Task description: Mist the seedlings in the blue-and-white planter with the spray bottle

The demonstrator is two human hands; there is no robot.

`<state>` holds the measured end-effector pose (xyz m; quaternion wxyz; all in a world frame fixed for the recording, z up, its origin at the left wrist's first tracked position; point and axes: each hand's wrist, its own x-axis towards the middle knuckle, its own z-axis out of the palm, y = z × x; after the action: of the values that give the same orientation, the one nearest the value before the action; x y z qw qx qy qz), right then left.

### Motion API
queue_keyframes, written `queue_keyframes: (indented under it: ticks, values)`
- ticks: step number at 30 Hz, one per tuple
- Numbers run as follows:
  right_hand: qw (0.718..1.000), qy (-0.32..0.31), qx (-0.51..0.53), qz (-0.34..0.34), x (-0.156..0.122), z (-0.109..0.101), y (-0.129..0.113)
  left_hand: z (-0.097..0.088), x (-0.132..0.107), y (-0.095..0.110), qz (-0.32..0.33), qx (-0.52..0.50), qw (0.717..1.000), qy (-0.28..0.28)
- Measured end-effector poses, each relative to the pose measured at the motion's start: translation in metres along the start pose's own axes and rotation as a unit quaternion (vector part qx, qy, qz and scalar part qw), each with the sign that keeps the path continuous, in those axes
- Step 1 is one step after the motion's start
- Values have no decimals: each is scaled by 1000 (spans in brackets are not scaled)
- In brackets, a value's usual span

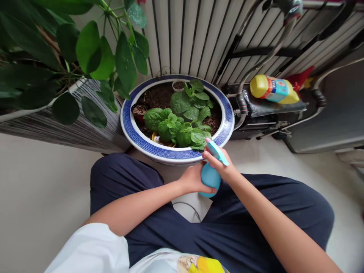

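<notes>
A small blue spray bottle [209, 177] with a pale blue and pink spray head is held between my knees, just in front of a round blue-and-white planter [227, 113]. My left hand [193, 180] is wrapped round the bottle's body from the left. My right hand [220, 165] is closed on the spray head from above. The nozzle points toward the leafy green plants [182, 121] growing in dark soil in the planter. The bottle hangs right at the planter's near rim.
A large potted plant with broad leaves [93, 57] fills the upper left, in a striped grey pot [71, 129]. Right of the planter a metal-framed cart [264, 110] carries a yellow bottle [273, 89]. A ribbed white wall stands behind. The floor is pale.
</notes>
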<state>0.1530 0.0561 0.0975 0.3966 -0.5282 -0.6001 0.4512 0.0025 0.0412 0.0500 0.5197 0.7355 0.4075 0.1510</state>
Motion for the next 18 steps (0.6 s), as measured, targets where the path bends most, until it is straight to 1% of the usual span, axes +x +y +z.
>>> queue_keyframes:
  ticks: [3, 7, 10, 13, 16, 18]
  values:
    - [999, 31, 15, 13, -4, 0, 4, -2, 0, 2, 3, 19, 1000, -8]
    - [999, 16, 33, 21, -7, -3, 5, 0, 1, 2, 10, 4, 999, -30]
    - [999, 24, 28, 34, -10, -6, 7, 5, 2, 3, 3, 2, 999, -40]
    - [996, 59, 35, 57, -14, -10, 11, 9, 5, 5, 10, 4, 999, -45]
    - [990, 111, 54, 65, -17, -13, 11, 9, 11, 6, 45, 8, 998, -50]
    - [989, 129, 54, 58, -18, -15, 9, 7, 14, 5, 68, 8, 996, -53]
